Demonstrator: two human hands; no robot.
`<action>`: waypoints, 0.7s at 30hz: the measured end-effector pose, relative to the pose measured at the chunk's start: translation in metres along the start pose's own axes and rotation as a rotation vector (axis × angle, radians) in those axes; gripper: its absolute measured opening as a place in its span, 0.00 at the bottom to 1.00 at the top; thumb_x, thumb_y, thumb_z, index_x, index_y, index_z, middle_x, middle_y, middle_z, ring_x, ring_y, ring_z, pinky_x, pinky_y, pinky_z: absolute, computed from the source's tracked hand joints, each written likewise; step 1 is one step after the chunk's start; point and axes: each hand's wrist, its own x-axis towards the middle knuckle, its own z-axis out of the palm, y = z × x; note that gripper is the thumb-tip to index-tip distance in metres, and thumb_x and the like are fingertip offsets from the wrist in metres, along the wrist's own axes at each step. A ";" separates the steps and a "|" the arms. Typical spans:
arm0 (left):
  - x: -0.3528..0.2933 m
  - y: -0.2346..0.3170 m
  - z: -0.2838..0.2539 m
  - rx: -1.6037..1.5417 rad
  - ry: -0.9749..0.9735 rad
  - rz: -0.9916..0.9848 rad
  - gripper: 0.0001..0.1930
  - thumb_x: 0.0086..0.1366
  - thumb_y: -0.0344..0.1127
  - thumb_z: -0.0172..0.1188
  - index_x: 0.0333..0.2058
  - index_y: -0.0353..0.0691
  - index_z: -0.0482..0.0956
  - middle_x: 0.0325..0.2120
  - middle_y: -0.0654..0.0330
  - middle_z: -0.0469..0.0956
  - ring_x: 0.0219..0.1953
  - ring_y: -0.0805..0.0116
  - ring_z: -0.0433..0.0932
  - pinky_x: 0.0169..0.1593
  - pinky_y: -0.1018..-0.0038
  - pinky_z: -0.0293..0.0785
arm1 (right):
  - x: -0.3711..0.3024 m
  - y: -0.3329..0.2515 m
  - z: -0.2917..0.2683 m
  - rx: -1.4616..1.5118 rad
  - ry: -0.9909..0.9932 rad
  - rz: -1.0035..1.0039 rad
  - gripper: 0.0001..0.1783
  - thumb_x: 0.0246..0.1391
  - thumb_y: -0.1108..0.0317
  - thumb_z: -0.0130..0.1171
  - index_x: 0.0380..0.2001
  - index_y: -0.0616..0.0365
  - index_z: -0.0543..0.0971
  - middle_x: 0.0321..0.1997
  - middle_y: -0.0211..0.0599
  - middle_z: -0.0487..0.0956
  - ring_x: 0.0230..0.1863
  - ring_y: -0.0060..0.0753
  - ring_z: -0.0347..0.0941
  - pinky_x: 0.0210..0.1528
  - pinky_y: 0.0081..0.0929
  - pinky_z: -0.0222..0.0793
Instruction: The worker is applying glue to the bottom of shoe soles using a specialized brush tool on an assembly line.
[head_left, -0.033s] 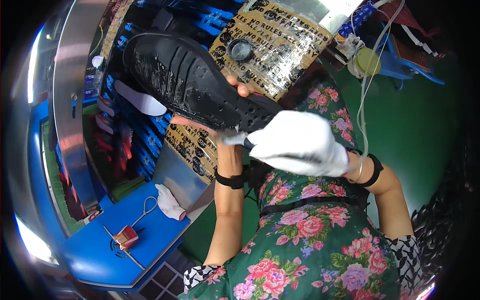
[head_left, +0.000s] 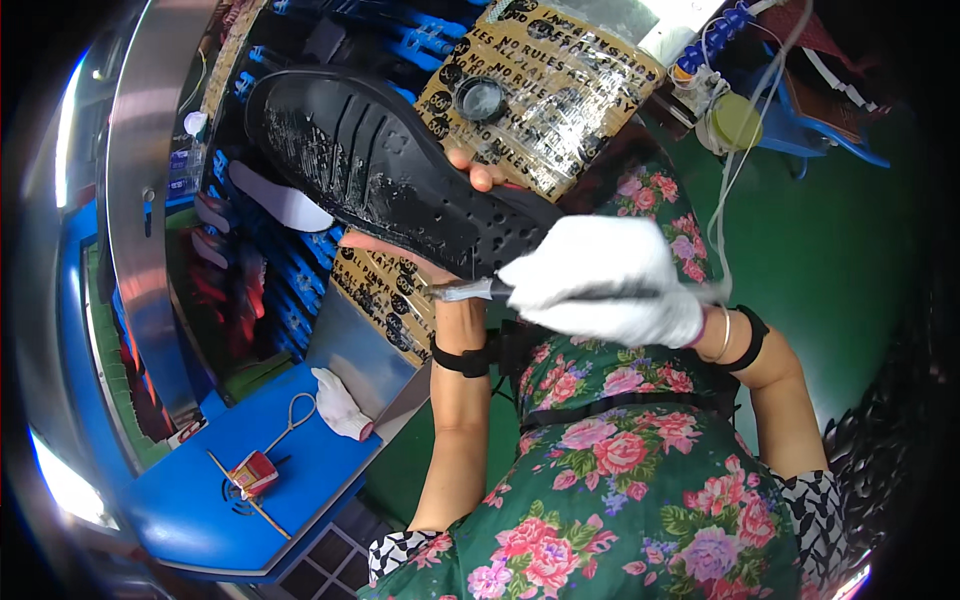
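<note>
- Taking the black sole [head_left: 350, 185] as the dial's centre, a red box [head_left: 252, 475] sits on a blue table [head_left: 180, 525] at seven o'clock.
- At nine o'clock, close by, lies a pale lilac insole-shaped piece [head_left: 285, 200].
- The sole itself is held aloft, toe toward ten, heel toward four; whitish, glossy streaks mark its forefoot. To my eye, short, overlapping strokes carried right to the rim would even out that patchy film.
- The bare left hand [head_left: 400, 250] grips the sole from underneath, fingertips curled over its edge at three o'clock. A steady hold, fingers clear of the wet face, should serve best.
- At five o'clock, a brush [head_left: 463, 290] passes over the left forearm, just beside the heel; whether it touches the sole, I cannot tell.
- Near two o'clock, a round dark pot [head_left: 482, 100] stands on a patterned carton [head_left: 575, 105]; light loading would guard against drips.
- At four o'clock, the white-gloved right hand [head_left: 605, 285] is closed around the brush handle, best kept low and loose-wristed.
</note>
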 end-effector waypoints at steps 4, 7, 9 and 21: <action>0.000 0.010 -0.015 0.024 0.019 0.017 0.65 0.43 0.90 0.53 0.70 0.46 0.61 0.51 0.49 0.74 0.50 0.48 0.74 0.58 0.47 0.73 | -0.001 0.001 -0.004 -0.161 -0.005 -0.053 0.13 0.47 0.75 0.73 0.39 0.54 0.87 0.41 0.40 0.87 0.37 0.40 0.84 0.39 0.32 0.79; 0.005 0.012 -0.022 0.084 0.010 0.005 0.65 0.43 0.90 0.54 0.68 0.40 0.63 0.50 0.49 0.75 0.51 0.48 0.74 0.59 0.48 0.73 | -0.010 -0.004 0.006 -0.184 -0.020 -0.089 0.15 0.47 0.74 0.73 0.41 0.52 0.88 0.42 0.38 0.87 0.38 0.39 0.84 0.39 0.32 0.79; 0.002 0.017 -0.024 0.047 -0.083 -0.043 0.66 0.43 0.90 0.54 0.64 0.33 0.65 0.49 0.48 0.74 0.51 0.48 0.74 0.60 0.50 0.72 | -0.003 -0.006 -0.002 0.071 -0.062 0.039 0.12 0.46 0.74 0.74 0.38 0.55 0.88 0.41 0.39 0.87 0.38 0.39 0.84 0.39 0.31 0.79; 0.008 0.018 -0.027 -0.054 -0.157 -0.082 0.61 0.45 0.89 0.56 0.59 0.35 0.66 0.49 0.49 0.76 0.61 0.49 0.70 0.67 0.45 0.68 | -0.016 0.001 -0.012 -0.014 -0.049 0.051 0.17 0.47 0.75 0.73 0.43 0.53 0.88 0.45 0.39 0.87 0.40 0.41 0.83 0.41 0.34 0.81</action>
